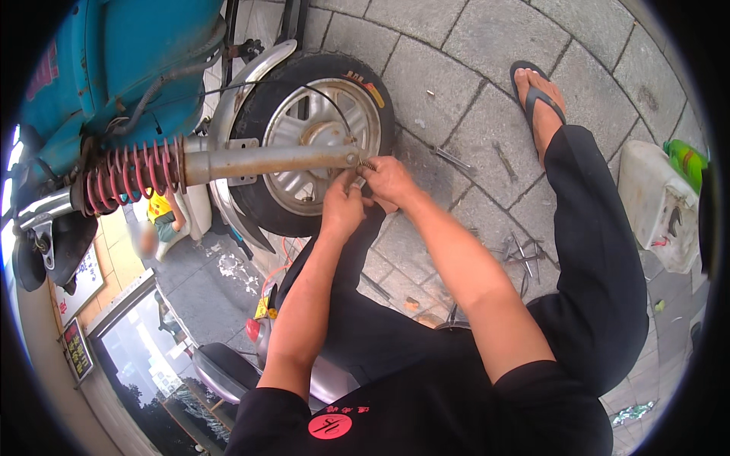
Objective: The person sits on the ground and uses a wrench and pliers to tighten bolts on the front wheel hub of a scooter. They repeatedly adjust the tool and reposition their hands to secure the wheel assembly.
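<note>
Both my hands work at the end of a grey fork leg (pixel 281 159), beside the hub of a wheel with a black tyre (pixel 255 114) and silver rim. My right hand (pixel 389 182) is closed, its fingertips pinching a small coil spring (pixel 368 165) next to the fork end. Just left of it, my left hand (pixel 344 207) is closed too, thumb and fingers pressed together; what lies between them is hidden. A thin black cable (pixel 327 94) curves over the wheel down toward the hub. A red coil spring (pixel 133 173) surrounds the upper fork leg.
A wrench (pixel 452 158) lies on the grey paving right of the wheel, with several metal tools (pixel 523 257) nearer me. A whitish plastic container (pixel 646 201) and a green bottle (pixel 687 162) stand far right. Blue bodywork (pixel 144 64) fills the upper left. Another person (pixel 163 216) sits beyond the fork.
</note>
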Demonstrator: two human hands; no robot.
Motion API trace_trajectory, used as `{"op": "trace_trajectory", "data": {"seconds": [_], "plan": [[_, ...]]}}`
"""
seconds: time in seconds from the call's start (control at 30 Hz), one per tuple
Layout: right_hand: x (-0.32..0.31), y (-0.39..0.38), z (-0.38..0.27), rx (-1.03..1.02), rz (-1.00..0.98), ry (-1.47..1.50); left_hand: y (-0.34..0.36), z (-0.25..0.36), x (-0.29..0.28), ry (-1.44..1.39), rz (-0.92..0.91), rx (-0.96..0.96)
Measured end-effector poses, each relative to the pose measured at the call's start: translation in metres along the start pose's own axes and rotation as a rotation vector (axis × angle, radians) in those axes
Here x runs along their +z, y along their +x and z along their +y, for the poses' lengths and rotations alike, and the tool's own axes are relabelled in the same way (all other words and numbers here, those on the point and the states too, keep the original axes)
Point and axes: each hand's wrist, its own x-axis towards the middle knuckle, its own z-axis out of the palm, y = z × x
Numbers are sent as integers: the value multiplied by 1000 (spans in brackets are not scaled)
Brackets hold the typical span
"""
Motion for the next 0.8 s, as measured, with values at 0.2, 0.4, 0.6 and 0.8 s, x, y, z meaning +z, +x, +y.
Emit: {"op": "trace_trajectory", "data": {"seconds": [0.2,0.4,0.6,0.8], "plan": [[-9,19,15,37,-97,206,5,10,2,8,-32,-211],[-34,6,3,210,-188,392,25,-20,10,-536,-69,-249],[-59,-6,16,339,-204,445,34,-22,17,-698,-110,-289],[-44,-21,58,296,-323,325,40,-28,17,-702,-97,-250]]}}
